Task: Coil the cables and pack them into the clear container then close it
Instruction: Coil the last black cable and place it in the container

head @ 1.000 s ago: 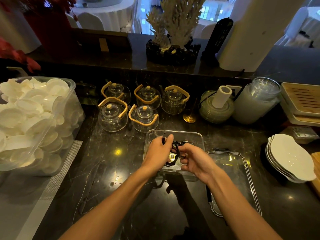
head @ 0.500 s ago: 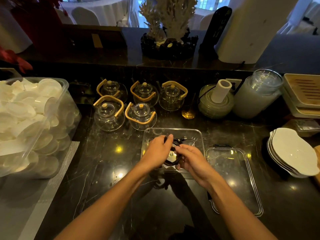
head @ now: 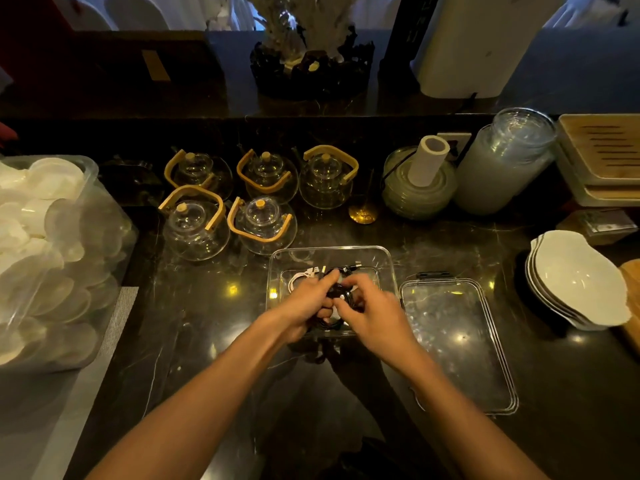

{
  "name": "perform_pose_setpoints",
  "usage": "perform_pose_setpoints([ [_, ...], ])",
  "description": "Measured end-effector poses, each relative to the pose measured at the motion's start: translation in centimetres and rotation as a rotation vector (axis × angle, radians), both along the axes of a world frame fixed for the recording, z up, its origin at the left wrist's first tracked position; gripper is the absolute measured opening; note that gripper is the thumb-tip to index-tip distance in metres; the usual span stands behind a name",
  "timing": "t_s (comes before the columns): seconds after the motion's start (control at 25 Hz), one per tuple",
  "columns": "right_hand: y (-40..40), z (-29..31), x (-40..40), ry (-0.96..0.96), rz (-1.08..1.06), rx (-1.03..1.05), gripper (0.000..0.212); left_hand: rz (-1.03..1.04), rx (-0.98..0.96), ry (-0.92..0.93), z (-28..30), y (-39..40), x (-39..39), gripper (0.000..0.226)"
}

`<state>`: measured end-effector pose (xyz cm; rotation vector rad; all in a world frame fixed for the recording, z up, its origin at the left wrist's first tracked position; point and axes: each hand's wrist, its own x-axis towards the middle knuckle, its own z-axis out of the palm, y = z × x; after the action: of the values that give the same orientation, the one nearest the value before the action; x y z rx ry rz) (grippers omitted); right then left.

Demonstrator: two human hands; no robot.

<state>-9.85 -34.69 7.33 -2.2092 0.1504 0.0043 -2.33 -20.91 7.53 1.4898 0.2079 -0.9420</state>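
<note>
Black cable [head: 335, 292]: coiled loop, held over the clear container [head: 386, 261], at its near half. Left hand [head: 304, 303] grips the coil's left and lower part, fingers curled round the strands. Right hand [head: 372, 315] pinches the coil's right side, fingertips meeting those of the left. Loose plug ends point toward the container's far wall.

White cable [head: 299, 277]: coiled, lying on the container's floor at far left, partly hidden by the left hand.

Container: open, on dark marble counter [head: 194, 327], centre.

Lid [head: 457, 344]: flat on the counter, just right of the container, black latch at its far edge.

Glass teapots [head: 256, 199]: five, wooden handles, in two rows beyond the container.

Tub [head: 69, 258]: clear, full of white dishes, far left.

White plates [head: 578, 277]: stacked, far right.

Glass jar [head: 509, 161]: tilted, back right, beside a paper roll [head: 427, 159] standing on stacked glass dishes.
</note>
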Motion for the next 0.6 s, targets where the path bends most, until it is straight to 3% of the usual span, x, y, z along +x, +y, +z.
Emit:
perform_pose_setpoints([
  [0.12,-0.4,-0.6,0.2,0.023,0.135,-0.292,0.030,-0.113,0.130,-0.087,-1.0,-0.6,-0.3,0.047],
  [0.32,-0.7,-1.8,0.6,0.102,0.102,-0.270,0.019,-0.131,0.045,0.018,-1.7,-0.7,-0.4,0.050],
  [0.44,-0.5,-2.4,0.7,0.130,-0.106,0.070,0.014,-0.178,-0.013,0.029,-1.7,-0.2,-0.4,0.057],
  [0.56,-0.3,-1.9,1.1,0.355,-0.299,0.671,0.016,-0.204,-0.080,0.016,-1.7,-0.3,0.0,0.059],
  [0.6,-0.5,-1.7,1.2,0.425,-0.293,0.754,0.014,-0.209,-0.105,0.016,-1.6,-0.3,0.2,0.052],
])
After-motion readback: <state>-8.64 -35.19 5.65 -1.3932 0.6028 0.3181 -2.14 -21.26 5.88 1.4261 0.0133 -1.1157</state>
